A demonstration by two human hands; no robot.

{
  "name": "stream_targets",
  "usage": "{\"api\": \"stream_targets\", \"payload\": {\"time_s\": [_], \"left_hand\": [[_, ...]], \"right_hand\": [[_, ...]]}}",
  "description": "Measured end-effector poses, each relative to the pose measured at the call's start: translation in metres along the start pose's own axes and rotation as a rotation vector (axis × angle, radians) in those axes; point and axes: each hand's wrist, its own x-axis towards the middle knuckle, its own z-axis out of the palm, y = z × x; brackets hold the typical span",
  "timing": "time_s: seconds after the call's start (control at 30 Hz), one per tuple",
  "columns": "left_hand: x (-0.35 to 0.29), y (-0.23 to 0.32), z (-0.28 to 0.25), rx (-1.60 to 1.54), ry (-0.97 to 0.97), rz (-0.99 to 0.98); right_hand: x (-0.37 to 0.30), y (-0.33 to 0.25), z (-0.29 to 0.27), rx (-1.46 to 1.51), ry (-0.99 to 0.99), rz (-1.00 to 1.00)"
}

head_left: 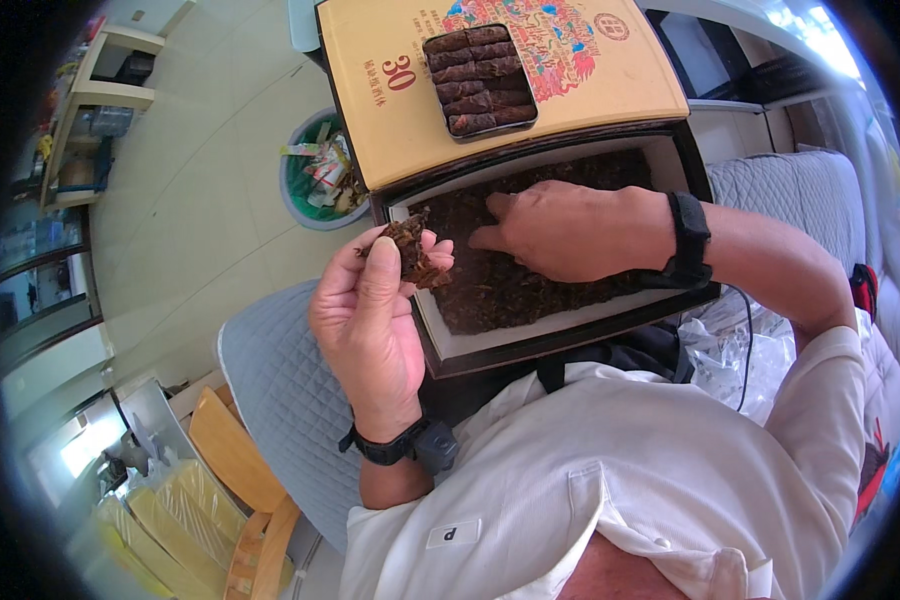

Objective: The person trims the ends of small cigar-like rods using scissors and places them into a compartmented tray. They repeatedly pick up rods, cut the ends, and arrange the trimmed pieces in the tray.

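My left hand (375, 300) pinches a crumpled dark brown tobacco leaf (408, 255) between thumb and fingers, at the left end of an open box (545, 350). Loose shredded brown tobacco (490, 300) covers the bottom of this box, inside pale walls. Over it my right hand (560, 232) reaches down, thumb and forefinger apart at the tobacco's surface; the other fingers are mostly hidden beneath the hand. On the box's yellow lid (390, 130) lies a metal tin (530, 95) holding several dark brown rolls (482, 72) that look like cigars.
A round bin (292, 190) with a green liner and scraps stands on the tiled floor at the left. Grey quilted seating (280, 370) lies near me. Clear plastic (745, 350) and a black cable (750, 345) are by my right side. A wooden chair (235, 450) stands lower left.
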Motion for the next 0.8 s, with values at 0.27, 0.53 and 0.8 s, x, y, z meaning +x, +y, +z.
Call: {"api": "stream_targets", "payload": {"time_s": [0.27, 0.53, 0.8], "left_hand": [[0.000, 0.003, -0.003, 0.030, -0.004, -0.005], [-0.004, 0.006, 0.010, 0.205, -0.033, -0.055], [-0.008, -0.003, 0.028, 0.287, -0.174, -0.180]], "right_hand": [[-0.019, 0.002, -0.008, 0.174, 0.106, 0.028], [-0.056, -0.010, -0.033, 0.660, 0.504, 0.219], [-0.062, -0.036, -0.039, 0.677, 0.663, 0.040]]}}
